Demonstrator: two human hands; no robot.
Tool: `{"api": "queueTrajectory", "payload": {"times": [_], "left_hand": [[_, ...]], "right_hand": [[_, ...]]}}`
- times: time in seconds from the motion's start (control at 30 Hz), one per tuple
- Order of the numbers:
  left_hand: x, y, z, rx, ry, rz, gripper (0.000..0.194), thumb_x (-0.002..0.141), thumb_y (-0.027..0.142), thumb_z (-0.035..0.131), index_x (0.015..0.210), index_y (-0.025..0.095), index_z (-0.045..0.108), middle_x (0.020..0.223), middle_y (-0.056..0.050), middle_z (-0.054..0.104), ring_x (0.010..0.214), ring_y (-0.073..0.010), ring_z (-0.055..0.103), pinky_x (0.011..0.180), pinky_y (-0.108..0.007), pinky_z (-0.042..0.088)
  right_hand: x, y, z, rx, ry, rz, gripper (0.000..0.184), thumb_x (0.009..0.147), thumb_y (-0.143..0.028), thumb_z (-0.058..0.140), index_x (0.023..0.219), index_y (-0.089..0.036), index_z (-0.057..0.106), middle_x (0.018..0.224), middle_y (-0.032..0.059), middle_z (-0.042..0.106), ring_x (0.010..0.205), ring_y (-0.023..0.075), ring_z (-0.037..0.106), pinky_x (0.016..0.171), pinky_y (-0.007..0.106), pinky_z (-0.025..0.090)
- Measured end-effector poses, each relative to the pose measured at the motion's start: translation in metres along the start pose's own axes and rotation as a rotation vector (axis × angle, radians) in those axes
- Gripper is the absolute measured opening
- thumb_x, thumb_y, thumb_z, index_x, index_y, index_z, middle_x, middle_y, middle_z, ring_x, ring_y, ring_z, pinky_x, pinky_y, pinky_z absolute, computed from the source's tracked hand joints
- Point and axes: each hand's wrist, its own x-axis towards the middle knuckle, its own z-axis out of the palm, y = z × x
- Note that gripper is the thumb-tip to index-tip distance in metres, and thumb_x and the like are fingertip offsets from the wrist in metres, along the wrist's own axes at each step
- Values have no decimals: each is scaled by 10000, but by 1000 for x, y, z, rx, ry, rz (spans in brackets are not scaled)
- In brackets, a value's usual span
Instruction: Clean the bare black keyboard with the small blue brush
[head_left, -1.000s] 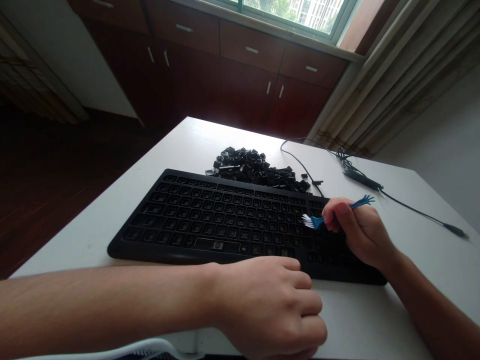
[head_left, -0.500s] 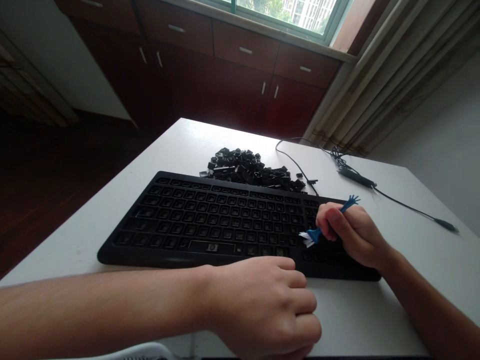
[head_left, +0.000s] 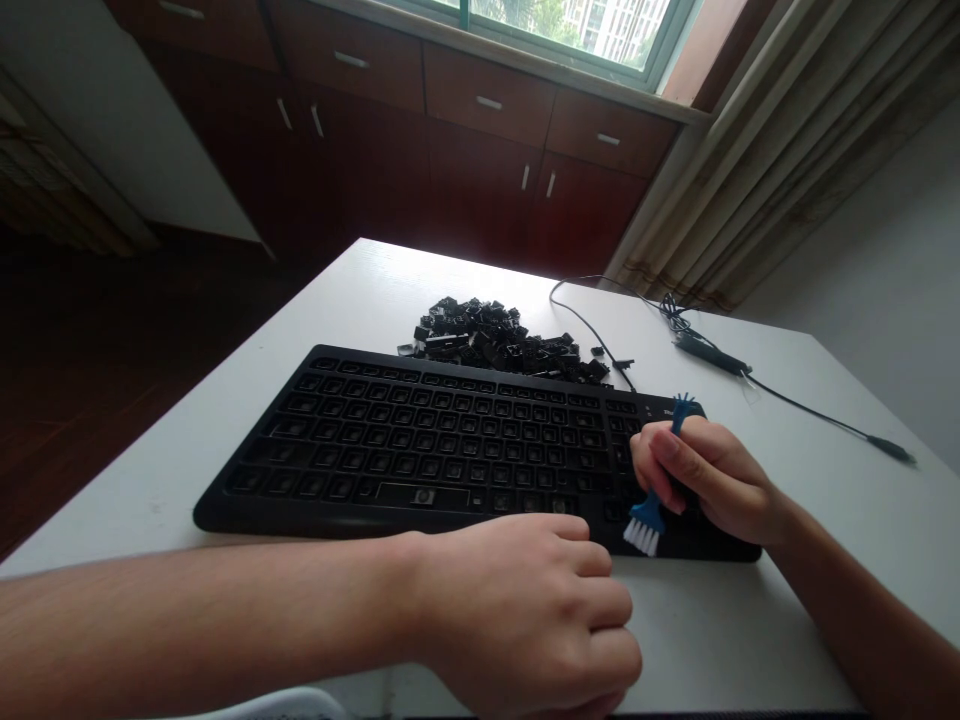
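A black keyboard (head_left: 420, 430) with its keycaps off lies across the white table, its bare key sockets showing. My right hand (head_left: 709, 470) is closed round a small blue cleaning brush (head_left: 646, 517) over the keyboard's right end. The white bristles point down at the front edge, and the brush's frayed blue end sticks up above my fingers. In front of the keyboard's near edge rests my left hand (head_left: 532, 610), knuckles up and fingers curled in. Whatever is under those fingers, if anything, is hidden.
Behind the keyboard sits a heap of loose black keycaps (head_left: 495, 335). A black cable (head_left: 585, 318) runs from there to a dark stick-shaped piece (head_left: 709, 352) at the back right. Part of a white curved object (head_left: 285, 703) shows at the bottom edge of the table (head_left: 795, 440).
The brush has swung from pointing left to pointing down, its bristles shifting right and toward the keyboard's front edge. My left hand stays in place.
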Motion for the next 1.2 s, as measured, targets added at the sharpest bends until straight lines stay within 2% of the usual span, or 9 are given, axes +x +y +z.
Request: {"api": "queueTrajectory", "payload": {"times": [0.13, 0.27, 0.47, 0.63, 0.77, 0.83, 0.93, 1.1, 1.2], "left_hand": [[0, 0, 0, 3, 0, 0, 216, 958, 304, 579, 784, 182, 543, 749, 11, 527, 634, -163, 404, 623, -363, 351], [0, 0, 0, 4, -3, 0, 220, 952, 305, 584, 774, 186, 535, 748, 11, 528, 640, -164, 410, 636, -363, 354], [0, 0, 2, 8, 9, -4, 222, 945, 307, 593, 769, 187, 533, 730, 13, 525, 631, -163, 416, 627, -361, 348], [0, 0, 1, 0, 15, -6, 226, 941, 309, 603, 761, 192, 533, 728, 9, 533, 627, -161, 428, 633, -354, 356], [1, 0, 0, -5, 9, 0, 227, 948, 305, 593, 763, 188, 533, 733, 11, 534, 623, -162, 420, 626, -355, 353], [1, 0, 0, -7, 5, 0, 233, 957, 300, 582, 759, 187, 530, 729, 12, 532, 619, -162, 411, 621, -356, 351], [1, 0, 0, -12, -2, -5, 241, 967, 298, 570, 758, 186, 526, 732, 10, 535, 621, -163, 408, 622, -358, 353], [1, -1, -1, -11, 4, -5, 238, 968, 302, 571, 766, 187, 524, 737, 10, 535, 623, -164, 410, 619, -357, 350], [1, 0, 0, -1, 1, -6, 240, 972, 298, 570, 764, 187, 525, 731, 11, 533, 616, -163, 407, 617, -354, 350]], "right_hand": [[2, 1, 3, -171, 4, -87, 396, 1066, -265, 356, 740, -177, 563, 637, -10, 505, 552, 88, 450, 535, 240, 364], [3, 2, 4, -346, 121, -202, 291, 1035, -192, 395, 790, -181, 551, 698, 1, 527, 612, 101, 481, 577, 244, 386], [5, 7, 3, -539, 243, -302, 152, 981, -98, 476, 908, -188, 575, 812, 20, 607, 693, 116, 547, 643, 252, 437], [6, 9, -1, -832, 381, -215, 106, 995, -175, 516, 1004, -205, 617, 882, 36, 664, 725, 140, 601, 682, 277, 461], [6, 12, -7, -977, 490, -136, 166, 1018, -251, 502, 1090, -223, 648, 992, 56, 704, 804, 174, 654, 745, 302, 488], [6, 13, -9, -972, 512, -125, 186, 1018, -255, 508, 1133, -230, 651, 1040, 60, 709, 849, 184, 664, 778, 311, 499], [7, 13, -8, -874, 473, -146, 203, 1008, -226, 525, 1174, -230, 642, 1067, 71, 695, 892, 188, 661, 812, 325, 509], [5, 4, 6, -495, 335, -189, 248, 1009, -174, 500, 1223, -226, 613, 1016, 63, 668, 849, 153, 640, 748, 293, 519], [5, 1, 13, -299, 196, -179, 223, 1020, -168, 472, 1175, -221, 624, 945, 39, 673, 790, 128, 637, 708, 262, 526]]}}
